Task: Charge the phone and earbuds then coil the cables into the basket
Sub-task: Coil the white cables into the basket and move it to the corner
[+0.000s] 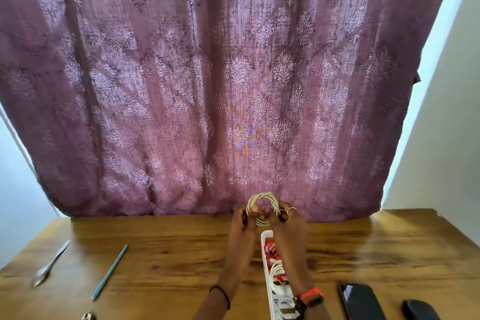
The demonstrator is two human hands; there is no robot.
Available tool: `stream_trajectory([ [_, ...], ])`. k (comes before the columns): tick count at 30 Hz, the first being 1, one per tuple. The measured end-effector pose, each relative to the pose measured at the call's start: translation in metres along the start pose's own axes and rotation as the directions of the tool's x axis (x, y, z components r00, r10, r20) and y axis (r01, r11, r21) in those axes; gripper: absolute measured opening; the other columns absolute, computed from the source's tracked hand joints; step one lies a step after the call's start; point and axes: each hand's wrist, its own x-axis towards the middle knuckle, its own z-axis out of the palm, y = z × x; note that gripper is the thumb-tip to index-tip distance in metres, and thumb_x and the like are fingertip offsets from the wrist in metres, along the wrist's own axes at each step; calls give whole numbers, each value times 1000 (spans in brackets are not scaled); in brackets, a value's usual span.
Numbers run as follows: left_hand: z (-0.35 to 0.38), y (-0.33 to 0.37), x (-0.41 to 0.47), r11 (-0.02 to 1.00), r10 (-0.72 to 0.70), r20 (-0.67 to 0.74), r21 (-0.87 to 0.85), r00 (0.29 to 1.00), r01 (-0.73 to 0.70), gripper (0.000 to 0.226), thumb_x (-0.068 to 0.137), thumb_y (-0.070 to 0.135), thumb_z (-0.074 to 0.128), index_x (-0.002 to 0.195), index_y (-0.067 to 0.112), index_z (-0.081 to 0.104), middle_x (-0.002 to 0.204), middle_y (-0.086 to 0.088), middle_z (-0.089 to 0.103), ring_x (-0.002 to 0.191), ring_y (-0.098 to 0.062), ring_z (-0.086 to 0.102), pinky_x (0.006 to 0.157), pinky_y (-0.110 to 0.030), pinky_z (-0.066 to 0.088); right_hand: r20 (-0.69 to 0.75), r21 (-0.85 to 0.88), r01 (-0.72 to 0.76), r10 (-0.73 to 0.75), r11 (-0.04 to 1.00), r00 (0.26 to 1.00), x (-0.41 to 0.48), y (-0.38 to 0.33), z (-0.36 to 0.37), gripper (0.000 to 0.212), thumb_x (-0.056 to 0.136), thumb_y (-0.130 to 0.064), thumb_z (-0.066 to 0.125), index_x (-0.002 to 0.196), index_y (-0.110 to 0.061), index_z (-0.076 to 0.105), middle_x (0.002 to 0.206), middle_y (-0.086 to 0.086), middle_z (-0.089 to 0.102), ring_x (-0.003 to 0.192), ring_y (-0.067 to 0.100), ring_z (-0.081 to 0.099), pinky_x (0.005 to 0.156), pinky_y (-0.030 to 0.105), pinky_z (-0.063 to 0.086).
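Far left on the wooden table (168, 254): a spoon (49, 265), then a teal pen (110, 271), both flat and well apart from the work, plus a small metal object (88, 316) cut off at the bottom edge. Toward the middle, holds a pale coiled cable (263, 206) up in the air before the purple curtain (207, 73), above the far end of the white basket (262, 238). Grips the coil's left side with the left hand (241, 228), fingers (244, 215) curled round the loops, and pinches the right side with the right hand (289, 228), ringed finger (291, 210) and thumb closed on the strands; cannot tell about any tucking-in of a loose end, the ring's centre half hidden behind fingertips. Below, between the wrists, inside the basket: red and white cables (278, 270) already bundled. Further right, flat on the table, a dark phone (361, 302) with no lead visibly plugged in, and near it a dark rounded case (419, 310), possibly the earbuds', too blurred to say. Reads as the coiling step, late in the task: charging apparently over, this coil seemingly among the last to stow. Calls next for keeping the loops pinched against any springing open, lowering the coil into the basket's far end, apparently the less crowded part, and releasing only once seated between the walls
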Motion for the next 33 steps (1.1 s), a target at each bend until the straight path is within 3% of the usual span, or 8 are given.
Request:
stream_trajectory([
  [5,-3,-6,6,989,-18,-2,148,1000,18,7,93,22,54,91,16,57,97,-9,60,89,-24,58,77,-35,46,39,64,-91,89,994,995,3,8,1,17,82,-23,70,96,-13,68,83,1,71,77,16,67,71,31,53],
  [8,-7,-11,11,966,38,-47,256,998,-24,15,93,17,54,105,9,59,112,-16,54,100,-24,56,82,-30,46,107,88,-114,104,990,989,2,8,2,13,81,-24,71,91,-17,68,84,1,72,79,15,67,73,32,53],
  [11,-10,-12,14,990,29,-67,142,997,-19,24,93,8,53,115,7,60,114,-12,56,90,-8,59,76,-14,47,131,82,-92,80,992,988,3,5,4,11,80,-18,71,89,-19,66,80,-2,70,73,9,64,64,17,47],
  [15,-10,-5,11,970,-151,-8,-192,989,147,20,92,10,53,108,12,64,100,-9,67,79,-16,59,62,-18,46,146,95,-99,84,991,986,3,6,7,12,78,-18,73,82,-25,65,79,0,72,75,17,68,71,34,53],
  [18,-12,2,5,885,-265,109,-368,958,286,21,94,9,48,107,15,64,90,-4,71,76,-14,64,63,-24,50,167,105,-109,90,989,982,2,5,7,13,80,-18,71,92,-19,67,80,1,73,76,15,69,73,33,54],
  [23,-16,3,4,807,-338,224,-431,914,404,22,92,3,46,103,10,64,76,-3,72,62,-12,67,54,-23,52,222,186,-142,99,972,970,2,1,9,9,86,-14,65,93,-10,63,79,2,71,71,8,68,62,15,50],
  [27,-21,5,3,799,-332,271,-429,904,422,22,92,4,47,108,0,62,92,-13,71,69,-14,68,57,-23,55,249,133,-183,146,974,957,4,5,8,24,78,-23,73,94,-13,58,89,11,69,83,25,67,74,37,53],
  [33,-35,15,11,815,-279,286,-435,917,384,24,90,-3,47,112,-9,56,93,-18,70,77,-20,69,61,-27,57,358,80,-163,124,983,926,3,5,0,44,57,-22,65,100,-22,56,94,8,69,89,26,66,78,41,55],
])
